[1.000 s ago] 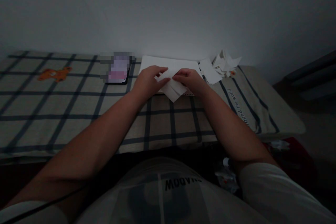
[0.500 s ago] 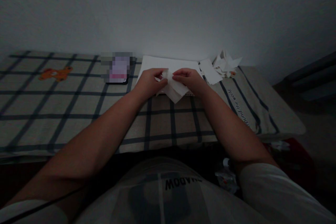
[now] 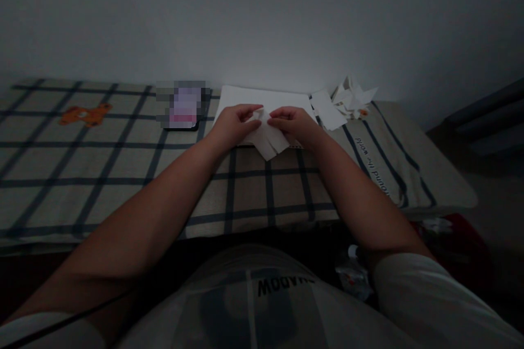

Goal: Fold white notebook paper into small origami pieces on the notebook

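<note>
Between my two hands is a folded piece of white paper (image 3: pixel 268 140), its split lower end pointing toward me. My left hand (image 3: pixel 233 125) pinches its upper left part between thumb and fingers. On the other side, my right hand (image 3: pixel 297 124) grips the upper right part with thumb and fingertips. The paper's finer folds are too dim to make out. Behind and under the hands lies a white notepad (image 3: pixel 262 96), partly covered by them.
A checked cloth (image 3: pixel 135 185) covers the table against the wall. Left of the notepad lies a phone (image 3: pixel 186 106), and farther left an orange bear print (image 3: pixel 85 114). To the right are a loose paper slip (image 3: pixel 327 110) and folded paper shapes (image 3: pixel 354 98). A plastic bottle (image 3: pixel 354 275) is below the edge.
The paper has turned slightly in my fingers, and its lower end now hangs a little farther left, showing a split. Both hands keep their hold in nearly the same spot.
</note>
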A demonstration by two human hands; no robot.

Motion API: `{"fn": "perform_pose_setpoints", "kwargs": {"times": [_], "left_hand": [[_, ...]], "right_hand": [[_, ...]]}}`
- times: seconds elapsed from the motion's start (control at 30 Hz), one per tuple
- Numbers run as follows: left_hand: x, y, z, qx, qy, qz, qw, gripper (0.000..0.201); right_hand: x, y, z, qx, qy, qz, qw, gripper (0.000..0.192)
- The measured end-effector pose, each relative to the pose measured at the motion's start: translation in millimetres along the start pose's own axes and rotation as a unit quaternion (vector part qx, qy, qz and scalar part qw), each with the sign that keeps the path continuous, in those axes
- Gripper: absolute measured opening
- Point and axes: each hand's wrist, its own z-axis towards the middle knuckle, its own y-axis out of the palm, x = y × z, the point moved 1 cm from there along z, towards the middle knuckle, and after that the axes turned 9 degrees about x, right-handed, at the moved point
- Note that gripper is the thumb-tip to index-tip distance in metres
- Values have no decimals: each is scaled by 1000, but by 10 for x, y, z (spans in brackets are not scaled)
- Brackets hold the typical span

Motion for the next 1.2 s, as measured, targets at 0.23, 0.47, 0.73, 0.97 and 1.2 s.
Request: {"fn": "perform_pose_setpoints", "kwargs": {"times": [0.23,0.47,0.73,0.97,1.2], "left_hand": [[61,31,-55,-11,-1,0,1000,44],[103,53,-54,-13,-29,-94,995,45],[75,57,-52,-43,-168,-119,978,16],[80,93,-74,-33,-185,-161,969,13],[55,116,-82,-42,-214,-195,956,15]], "right_hand": [[9,27,-29,-46,-7,-38,998,24],[20,-5,-24,-27,8,-60,998,28],[-30,16,-21,11,47,41,998,19],[-106,43,-87,-16,83,64,994,13],[-120,59,-103,-12,115,68,991,4]]}}
